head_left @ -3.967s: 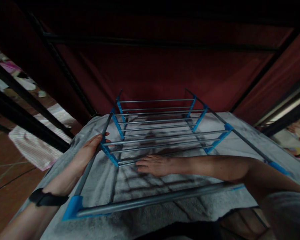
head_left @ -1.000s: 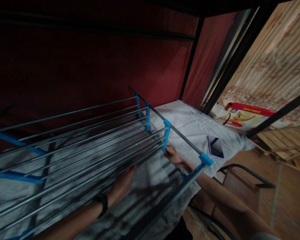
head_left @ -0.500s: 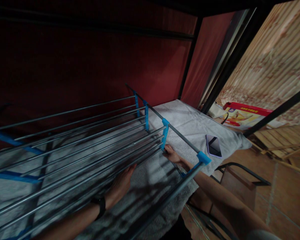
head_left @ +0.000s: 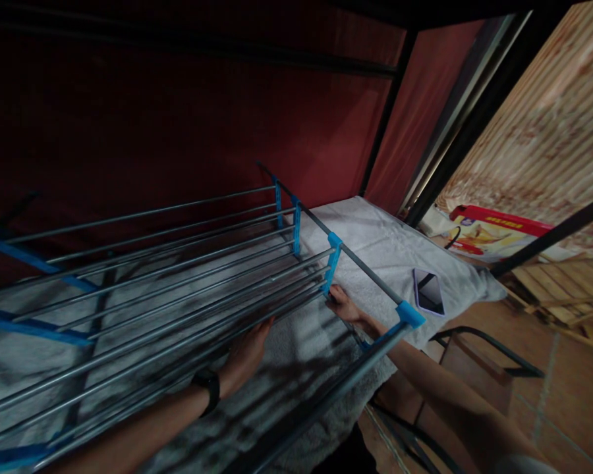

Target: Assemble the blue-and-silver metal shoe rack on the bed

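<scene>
A rack (head_left: 188, 289) of grey metal tubes with blue plastic connectors lies across a grey cloth (head_left: 375, 237). My right hand (head_left: 343, 304) is closed at the lower end of a blue connector (head_left: 332, 263), by the rack's lower crossbar. What its fingertips press on is partly hidden. Along the near lower tubes, my left hand (head_left: 250, 352) is closed on the rack from the front; most of its fingers are behind the tubes. A dark watch (head_left: 208, 390) is on the left wrist.
A phone (head_left: 429, 292) lies on the cloth at right. Beyond the cloth's edge stand a chair (head_left: 479, 368), wooden slats (head_left: 563, 283) and a red-and-yellow box (head_left: 499, 234). Dark frame posts (head_left: 474, 131) and a dark red panel (head_left: 202, 125) stand behind.
The whole view has shifted slightly, so rack, hands and phone appear a little further right. Both hands keep their places on the rack.
</scene>
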Motion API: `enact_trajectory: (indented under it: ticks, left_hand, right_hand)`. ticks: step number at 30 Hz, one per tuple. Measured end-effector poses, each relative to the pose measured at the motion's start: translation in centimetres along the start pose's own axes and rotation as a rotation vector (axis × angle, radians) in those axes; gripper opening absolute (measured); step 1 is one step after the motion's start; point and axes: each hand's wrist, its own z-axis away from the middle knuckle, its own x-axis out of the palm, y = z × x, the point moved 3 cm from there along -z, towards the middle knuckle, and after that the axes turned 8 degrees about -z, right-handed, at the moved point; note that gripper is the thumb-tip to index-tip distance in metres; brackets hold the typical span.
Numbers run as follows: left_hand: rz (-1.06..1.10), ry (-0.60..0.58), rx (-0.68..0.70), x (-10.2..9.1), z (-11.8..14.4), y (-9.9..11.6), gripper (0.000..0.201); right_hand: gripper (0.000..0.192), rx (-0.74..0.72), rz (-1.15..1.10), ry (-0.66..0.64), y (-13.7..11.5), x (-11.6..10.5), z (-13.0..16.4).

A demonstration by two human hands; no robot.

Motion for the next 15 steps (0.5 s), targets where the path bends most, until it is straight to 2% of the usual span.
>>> enact_trajectory:
  ticks: [7, 12, 15]
  left_hand:
    - [0.052, -0.023, -0.032, 0.1, 0.4, 0.6, 0.076]
    - [0.14, -0.021, 0.015, -0.1, 0.3, 1.1, 0.08]
    - [0.164, -0.032, -0.009, -0.2, 0.3, 1.2, 0.083]
  right_hand:
    - [0.036, -0.032, -0.021, 0.003, 0.1, 0.2, 0.3]
    - [0.053, -0.005, -0.038, 0.003, 1.0, 0.0, 0.7]
    - [0.058, 0.01, -0.021, -0.005, 1.6, 0.0, 0.7]
